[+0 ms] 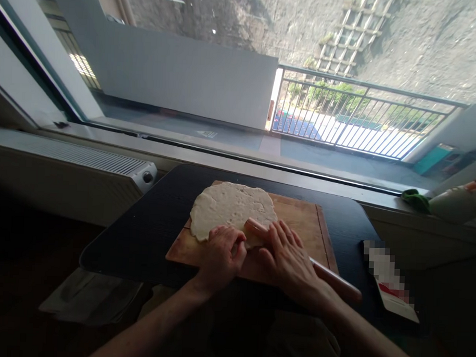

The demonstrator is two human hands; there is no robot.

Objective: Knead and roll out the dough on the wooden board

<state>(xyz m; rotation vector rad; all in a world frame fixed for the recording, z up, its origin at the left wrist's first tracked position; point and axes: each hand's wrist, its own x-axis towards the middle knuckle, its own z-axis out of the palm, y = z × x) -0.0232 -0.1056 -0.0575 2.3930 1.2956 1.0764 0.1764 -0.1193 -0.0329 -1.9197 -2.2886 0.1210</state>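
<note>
A wide, thin sheet of pale dough [231,207] with an uneven edge lies on a wooden board [299,214]. At the dough's near edge, my left hand [225,248] is closed, its fingers curled and thumb bent in, apparently pinching the dough's edge. My right hand [288,253] rests flat over the middle of a wooden rolling pin [336,281], fingers stretched out and thumb apart. The pin lies at a slant, its far end touching the dough near the right side and its near end reaching past the board. My right palm hides the pin's middle.
The board rests on a dark table [142,232] under a window. A phone-like object [397,304], partly blurred, lies at the table's right edge. A white radiator [132,169] stands to the left. Green cloth [414,200] sits on the sill at right.
</note>
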